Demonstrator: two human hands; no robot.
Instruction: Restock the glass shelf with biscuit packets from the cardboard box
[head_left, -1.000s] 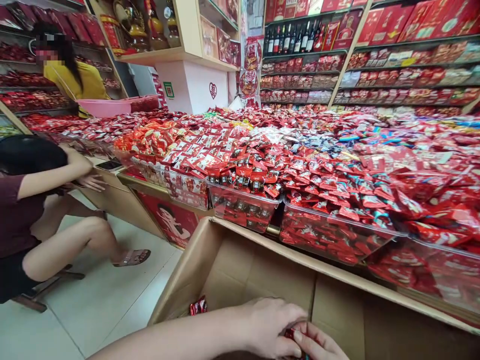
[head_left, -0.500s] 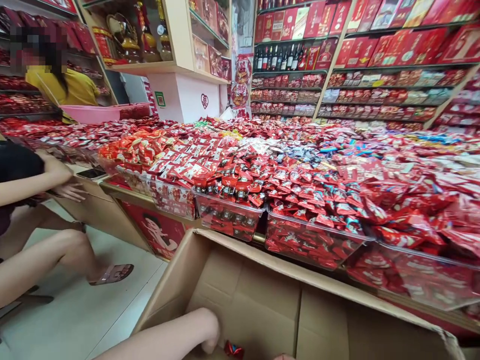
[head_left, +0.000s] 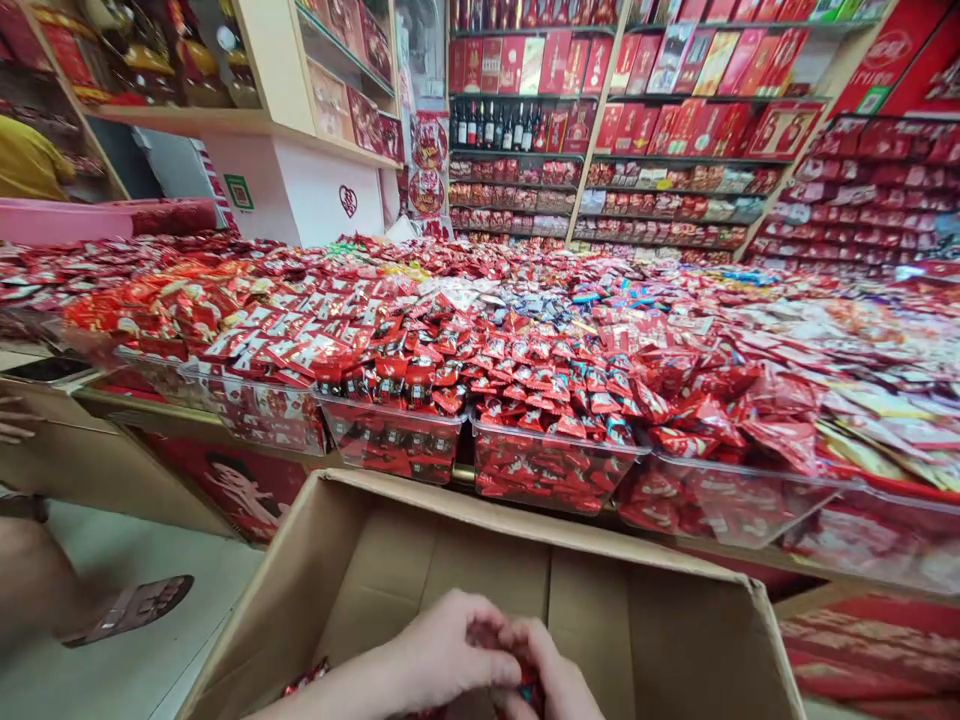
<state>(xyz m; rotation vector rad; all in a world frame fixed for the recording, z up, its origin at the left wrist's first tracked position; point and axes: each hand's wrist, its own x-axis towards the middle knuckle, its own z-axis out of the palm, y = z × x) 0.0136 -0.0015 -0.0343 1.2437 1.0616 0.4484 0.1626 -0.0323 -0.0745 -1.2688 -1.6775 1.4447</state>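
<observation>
Inside an open cardboard box (head_left: 480, 530), my left hand (head_left: 454, 650) and my right hand (head_left: 555, 675) meet with curled fingers. Between them, partly hidden by the fingers, are shiny red wrapped candies (head_left: 531, 692) with a bit of blue. How many they hold cannot be made out. More red wrapped candies (head_left: 306, 680) lie low in the box beside my left forearm, mostly covered by it.
Clear plastic bins (head_left: 551, 465) heaped with red wrapped sweets line the counter just beyond the box. Another person's sandalled foot (head_left: 135, 608) and hand (head_left: 11, 420) are at the left, near a phone (head_left: 49, 370). Shelves (head_left: 525, 150) of bottles and red boxes stand behind.
The view has swung right. My hands have risen from low in the box and come together, with red wrapped candies now between them. The other person has shifted toward the left edge.
</observation>
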